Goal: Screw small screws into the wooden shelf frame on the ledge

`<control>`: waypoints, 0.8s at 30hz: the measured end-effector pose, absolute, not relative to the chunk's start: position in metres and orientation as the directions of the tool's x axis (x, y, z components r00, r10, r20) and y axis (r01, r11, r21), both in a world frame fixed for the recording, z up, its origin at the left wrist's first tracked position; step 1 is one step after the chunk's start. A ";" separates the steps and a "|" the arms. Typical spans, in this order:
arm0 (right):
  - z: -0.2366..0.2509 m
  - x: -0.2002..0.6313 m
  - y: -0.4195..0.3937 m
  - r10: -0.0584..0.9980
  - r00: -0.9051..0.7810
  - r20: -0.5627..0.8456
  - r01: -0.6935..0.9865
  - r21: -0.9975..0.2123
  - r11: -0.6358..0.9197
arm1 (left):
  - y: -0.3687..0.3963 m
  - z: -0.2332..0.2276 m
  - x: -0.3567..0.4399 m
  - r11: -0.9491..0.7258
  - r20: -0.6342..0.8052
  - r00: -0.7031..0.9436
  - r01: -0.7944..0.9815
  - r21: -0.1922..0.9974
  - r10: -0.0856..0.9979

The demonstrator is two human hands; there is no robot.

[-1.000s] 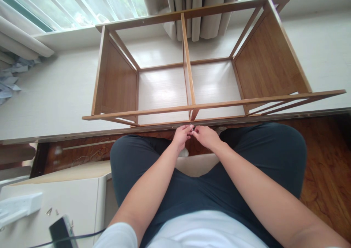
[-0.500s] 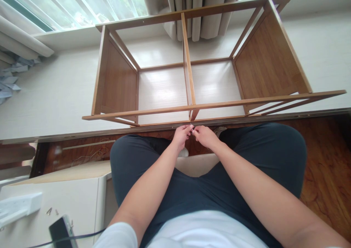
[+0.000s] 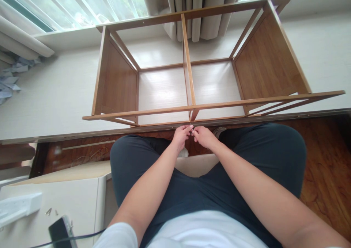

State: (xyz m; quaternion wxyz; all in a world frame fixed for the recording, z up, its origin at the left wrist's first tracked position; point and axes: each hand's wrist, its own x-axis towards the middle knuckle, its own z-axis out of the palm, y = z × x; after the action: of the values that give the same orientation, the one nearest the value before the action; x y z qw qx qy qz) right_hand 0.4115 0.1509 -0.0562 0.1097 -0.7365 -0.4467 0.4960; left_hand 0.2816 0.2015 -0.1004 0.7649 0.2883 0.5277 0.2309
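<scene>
Fingertips pinched, my left hand [image 3: 181, 136] holds a small, thin metal piece [image 3: 191, 125] that resembles a screw. My right hand [image 3: 203, 136] is closed against the same piece from the other side, thumb and forefinger together. Both hands meet above the gap between my knees, just in front of the wooden frame [image 3: 153, 112]. That brown frame lies on a pale ledge, with a middle divider [image 3: 187, 61] and two side panels [image 3: 120, 75] standing up. Fingers partly hide the small piece, so its exact shape is unclear.
On the white cabinet [image 3: 82, 193] at lower left are loose screws [image 3: 48, 211], a dark phone [image 3: 60, 231], a black cable [image 3: 87, 235] and a white plastic object [image 3: 20, 208]. Curtains [image 3: 189, 12] hang behind the frame. My legs flank a beige seat [image 3: 197, 166].
The hands stay in almost the same spot. My right fingers have shifted slightly around the small piece; the frame looks unchanged.
</scene>
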 end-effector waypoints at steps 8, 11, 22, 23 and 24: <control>-0.066 0.409 0.150 0.762 0.095 -0.641 0.453 -0.654 -0.606 | 0.203 -0.097 0.279 0.742 -0.681 0.352 -0.059 0.668 0.642; -0.070 0.409 0.151 0.756 0.094 -0.648 0.440 -0.654 -0.615 | 0.203 -0.097 0.279 0.741 -0.677 0.362 -0.060 0.669 0.641; -0.057 0.408 0.153 0.769 0.106 -0.630 0.519 -0.625 -0.583 | 0.203 -0.103 0.280 0.748 -0.687 0.346 -0.072 0.660 0.639; -0.055 0.407 0.153 0.777 0.109 -0.621 0.544 -0.617 -0.569 | 0.203 -0.103 0.281 0.753 -0.693 0.345 -0.070 0.654 0.633; -0.054 0.407 0.153 0.783 0.112 -0.611 0.571 -0.605 -0.554 | 0.203 -0.103 0.281 0.758 -0.698 0.343 -0.070 0.649 0.629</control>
State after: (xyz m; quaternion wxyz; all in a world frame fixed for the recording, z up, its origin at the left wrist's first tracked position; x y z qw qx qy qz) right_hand 0.4072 0.1533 -0.0538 0.1098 -0.7375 -0.4593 0.4828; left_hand 0.2807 0.2033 -0.1032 0.7754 0.2652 0.5269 0.2253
